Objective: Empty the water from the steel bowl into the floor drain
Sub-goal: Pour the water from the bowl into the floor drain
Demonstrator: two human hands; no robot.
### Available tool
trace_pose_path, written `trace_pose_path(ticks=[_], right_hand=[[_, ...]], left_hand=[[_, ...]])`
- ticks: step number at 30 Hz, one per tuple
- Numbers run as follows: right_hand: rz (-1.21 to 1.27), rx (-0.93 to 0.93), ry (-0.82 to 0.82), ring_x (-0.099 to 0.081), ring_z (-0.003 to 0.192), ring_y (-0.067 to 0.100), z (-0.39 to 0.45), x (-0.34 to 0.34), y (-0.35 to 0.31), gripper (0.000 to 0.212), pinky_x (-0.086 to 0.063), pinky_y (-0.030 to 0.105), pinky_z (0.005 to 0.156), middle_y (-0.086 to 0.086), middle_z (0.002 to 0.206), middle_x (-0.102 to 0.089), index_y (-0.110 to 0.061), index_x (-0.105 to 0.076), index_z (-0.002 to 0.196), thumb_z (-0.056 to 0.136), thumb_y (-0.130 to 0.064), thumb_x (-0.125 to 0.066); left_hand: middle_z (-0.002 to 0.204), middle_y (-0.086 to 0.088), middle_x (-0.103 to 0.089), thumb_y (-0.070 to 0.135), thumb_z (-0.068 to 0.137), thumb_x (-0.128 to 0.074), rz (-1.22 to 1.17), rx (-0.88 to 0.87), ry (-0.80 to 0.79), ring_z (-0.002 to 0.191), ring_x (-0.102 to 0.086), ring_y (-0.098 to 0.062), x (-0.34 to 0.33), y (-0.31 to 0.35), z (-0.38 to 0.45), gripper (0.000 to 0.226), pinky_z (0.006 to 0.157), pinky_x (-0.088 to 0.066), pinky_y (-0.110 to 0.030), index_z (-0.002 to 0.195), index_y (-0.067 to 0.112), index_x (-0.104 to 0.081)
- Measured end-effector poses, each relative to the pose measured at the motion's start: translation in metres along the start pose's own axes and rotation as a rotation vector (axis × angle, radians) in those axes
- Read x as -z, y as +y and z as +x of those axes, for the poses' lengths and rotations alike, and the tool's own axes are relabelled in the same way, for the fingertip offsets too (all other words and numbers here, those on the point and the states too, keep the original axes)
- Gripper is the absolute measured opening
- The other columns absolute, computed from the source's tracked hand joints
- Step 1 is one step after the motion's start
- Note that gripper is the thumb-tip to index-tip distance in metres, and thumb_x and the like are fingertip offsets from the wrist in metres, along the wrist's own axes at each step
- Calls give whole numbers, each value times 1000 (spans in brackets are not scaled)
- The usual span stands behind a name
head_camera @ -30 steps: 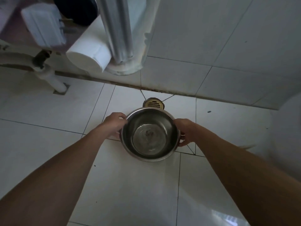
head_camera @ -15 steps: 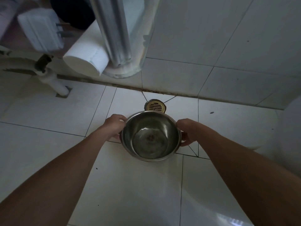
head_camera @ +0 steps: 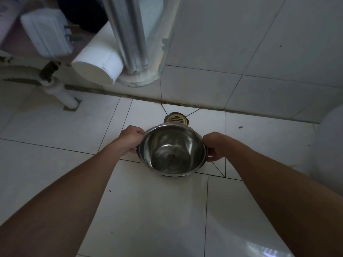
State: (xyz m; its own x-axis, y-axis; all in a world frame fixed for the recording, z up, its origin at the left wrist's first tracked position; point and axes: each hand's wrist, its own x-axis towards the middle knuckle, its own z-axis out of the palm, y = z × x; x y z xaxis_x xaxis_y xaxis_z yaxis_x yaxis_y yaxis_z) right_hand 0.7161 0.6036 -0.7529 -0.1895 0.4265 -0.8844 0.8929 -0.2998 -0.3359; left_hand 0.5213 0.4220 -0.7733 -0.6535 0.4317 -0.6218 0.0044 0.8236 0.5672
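Steel bowl (head_camera: pixel 172 149) sits at the middle of the view, held above the white floor tiles (head_camera: pixel 148 210) by 2 hands on opposite sides of its rim. Its far edge, at 12 o'clock, dips lower than the near edge, so the bowl is tilted away from the person. Inside, the bottom is shiny with a few dark specks; whether water lies there I cannot tell.

At the bowl's 9 o'clock, the left hand (head_camera: pixel 130 140) is curled closed over the rim, thumb on top, fingers tucked under the outer wall. At 3 o'clock, the right hand (head_camera: pixel 215 145) grips the rim the same way, fingers wrapped below.

Just past the bowl's far edge, at 12 o'clock, the brass floor drain (head_camera: pixel 176 119) shows its slotted cover, partly hidden by the rim.

Farther out at 10 o'clock, a white pipe (head_camera: pixel 61 93) enters the floor, and at 11 o'clock a white roll (head_camera: pixel 98 65) lies beside a metal column (head_camera: pixel 130 34).
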Motion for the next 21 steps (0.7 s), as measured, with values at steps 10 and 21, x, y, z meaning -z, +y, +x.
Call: trace_pose_path(ticks=[10, 21], right_hand=[[2, 6, -2, -53, 66, 17, -2, 0, -3, 19, -50, 32, 63, 7, 74, -57, -6, -57, 77, 96, -9, -56], [-15, -6, -18, -54, 69, 17, 1, -3, -6, 19, -51, 32, 66, 6, 74, -57, -6, -58, 77, 96, -10, -56]], left_hand=[[90, -10, -71, 5, 90, -57, 9, -12, 11, 80, -67, -26, 0, 2, 0, 19, 72, -63, -41, 95, 16, -72], [93, -11, -71, 4, 93, -56, 32, -18, 2, 80, -68, -25, 2, 2, 1, 21, 59, -58, -33, 101, 14, -72]])
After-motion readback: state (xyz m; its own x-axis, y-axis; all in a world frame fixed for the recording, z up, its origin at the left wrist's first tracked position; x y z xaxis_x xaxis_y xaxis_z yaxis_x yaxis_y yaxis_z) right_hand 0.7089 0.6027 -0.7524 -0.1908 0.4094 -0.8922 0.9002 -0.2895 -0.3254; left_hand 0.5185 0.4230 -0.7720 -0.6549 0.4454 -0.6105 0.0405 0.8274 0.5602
